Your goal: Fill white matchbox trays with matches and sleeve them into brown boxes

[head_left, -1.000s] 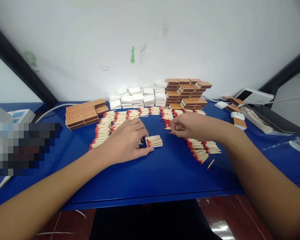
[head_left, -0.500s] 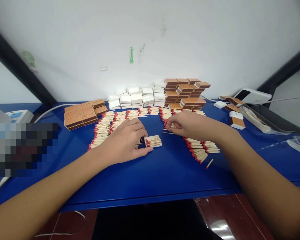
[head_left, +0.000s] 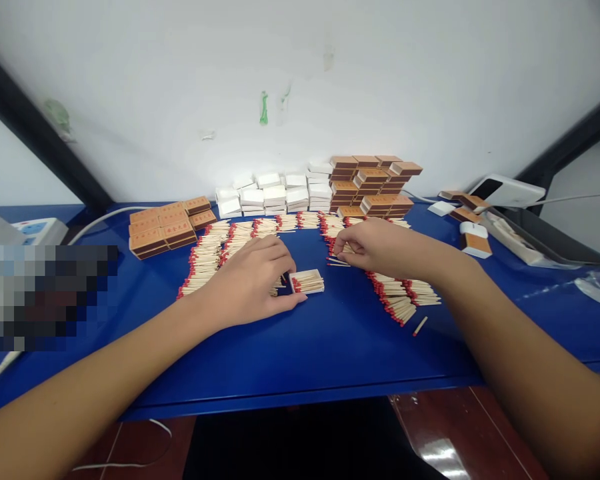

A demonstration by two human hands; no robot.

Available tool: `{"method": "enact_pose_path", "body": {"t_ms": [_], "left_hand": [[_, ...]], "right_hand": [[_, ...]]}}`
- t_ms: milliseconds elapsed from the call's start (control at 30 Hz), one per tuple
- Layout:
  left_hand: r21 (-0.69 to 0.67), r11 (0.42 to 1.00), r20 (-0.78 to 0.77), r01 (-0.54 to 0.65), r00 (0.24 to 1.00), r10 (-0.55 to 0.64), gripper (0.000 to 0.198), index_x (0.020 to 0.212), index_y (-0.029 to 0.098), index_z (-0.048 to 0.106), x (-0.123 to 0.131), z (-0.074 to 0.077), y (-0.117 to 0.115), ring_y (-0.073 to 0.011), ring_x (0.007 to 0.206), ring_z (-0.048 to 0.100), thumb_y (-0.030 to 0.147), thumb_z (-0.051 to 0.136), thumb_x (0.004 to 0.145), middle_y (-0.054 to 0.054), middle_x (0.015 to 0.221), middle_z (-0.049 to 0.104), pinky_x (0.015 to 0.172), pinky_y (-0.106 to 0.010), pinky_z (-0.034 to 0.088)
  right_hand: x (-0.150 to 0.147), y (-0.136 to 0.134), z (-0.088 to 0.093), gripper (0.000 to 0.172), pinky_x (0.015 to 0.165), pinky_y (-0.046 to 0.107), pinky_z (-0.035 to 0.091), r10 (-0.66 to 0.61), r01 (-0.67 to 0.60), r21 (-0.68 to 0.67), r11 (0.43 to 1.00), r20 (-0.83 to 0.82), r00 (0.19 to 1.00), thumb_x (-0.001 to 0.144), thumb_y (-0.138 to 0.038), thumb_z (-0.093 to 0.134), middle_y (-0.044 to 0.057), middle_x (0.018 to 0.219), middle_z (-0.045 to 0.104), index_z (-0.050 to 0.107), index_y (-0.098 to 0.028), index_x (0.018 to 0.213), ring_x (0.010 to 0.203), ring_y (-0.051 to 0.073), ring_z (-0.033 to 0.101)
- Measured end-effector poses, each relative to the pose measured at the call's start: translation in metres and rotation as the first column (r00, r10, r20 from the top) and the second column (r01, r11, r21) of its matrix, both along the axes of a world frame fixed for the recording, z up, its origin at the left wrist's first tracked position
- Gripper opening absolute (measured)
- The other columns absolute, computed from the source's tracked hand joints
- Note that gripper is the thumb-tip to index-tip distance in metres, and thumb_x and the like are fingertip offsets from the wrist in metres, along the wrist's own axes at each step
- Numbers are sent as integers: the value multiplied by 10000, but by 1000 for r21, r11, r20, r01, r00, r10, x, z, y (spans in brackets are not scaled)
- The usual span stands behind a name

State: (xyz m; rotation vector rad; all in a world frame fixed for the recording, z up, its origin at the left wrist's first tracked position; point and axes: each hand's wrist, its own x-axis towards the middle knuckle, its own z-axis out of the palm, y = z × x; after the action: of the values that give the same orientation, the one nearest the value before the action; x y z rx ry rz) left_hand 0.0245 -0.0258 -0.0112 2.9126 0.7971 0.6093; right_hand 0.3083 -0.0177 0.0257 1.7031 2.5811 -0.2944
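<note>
My left hand (head_left: 255, 277) rests on the blue table, its thumb and fingers around a small white matchbox tray (head_left: 321, 289). Inside the tray lie matches (head_left: 307, 280) with their red heads to the left. Farther right, my right hand (head_left: 363, 247) is at the edge of the right-hand rows of matches (head_left: 393, 293), thumb and fingertips pinched together. What sits between those fingertips is hidden. Just below them a few loose matches (head_left: 338, 262) lie on the table. More rows of matches (head_left: 205, 260) spread beside and behind my left hand.
White inner trays (head_left: 267, 195) are stacked along the wall, beside a stack of orange matchbox sleeves (head_left: 370, 187). Closed matchboxes (head_left: 163, 227) stand at left, near a power strip (head_left: 40, 233). A white device (head_left: 505, 191) and a few boxes lie at right. One match (head_left: 420, 326) lies apart.
Both hands stay nearly in place. The right fingers have shifted slightly at the matches, and another loose match shows below them. The tray has not moved.
</note>
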Motion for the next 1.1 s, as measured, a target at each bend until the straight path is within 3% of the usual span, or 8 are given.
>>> {"method": "enact_pose_path", "body": {"t_ms": [300, 667, 833, 1100], "left_hand": [[-4, 1000, -9, 5, 1000, -5, 286, 1009, 171, 757, 0, 0, 1, -317, 1091, 695, 454, 794, 989, -102, 1049, 762, 1012, -479, 553], [1, 1000, -5, 11, 1000, -11, 300, 1014, 161, 764, -1, -2, 1, -318, 1104, 691, 460, 792, 993, -110, 1065, 762, 1011, -477, 555], [-4, 1000, -7, 6, 1000, -6, 284, 1012, 169, 762, 0, -1, 1, -310, 1106, 695, 450, 799, 989, -101, 1064, 769, 1027, -470, 550], [9, 1000, -8, 12, 1000, -12, 282, 1017, 167, 755, -1, -1, 1, -302, 1086, 690, 445, 798, 992, -95, 1048, 755, 1011, -457, 549]], "right_hand": [[-7, 0, -1, 160, 666, 326, 401, -29, 27, 26, 999, 68, 997, 996, -281, 643, 80, 852, 794, 779, -198, 1002, 749, 228, 666], [-10, -3, -2, 233, 691, 319, 425, -15, 7, 70, 998, 116, 993, 1001, -242, 646, 89, 932, 834, 842, -202, 1121, 821, 239, 718], [-12, -2, -4, 183, 663, 320, 392, -23, 11, 80, 997, 147, 989, 1015, -239, 627, 90, 893, 820, 801, -184, 1002, 762, 223, 685], [-17, -4, -3, 126, 669, 318, 389, -38, 37, 17, 999, 100, 994, 999, -236, 611, 93, 906, 795, 721, -183, 969, 782, 219, 653]]}}
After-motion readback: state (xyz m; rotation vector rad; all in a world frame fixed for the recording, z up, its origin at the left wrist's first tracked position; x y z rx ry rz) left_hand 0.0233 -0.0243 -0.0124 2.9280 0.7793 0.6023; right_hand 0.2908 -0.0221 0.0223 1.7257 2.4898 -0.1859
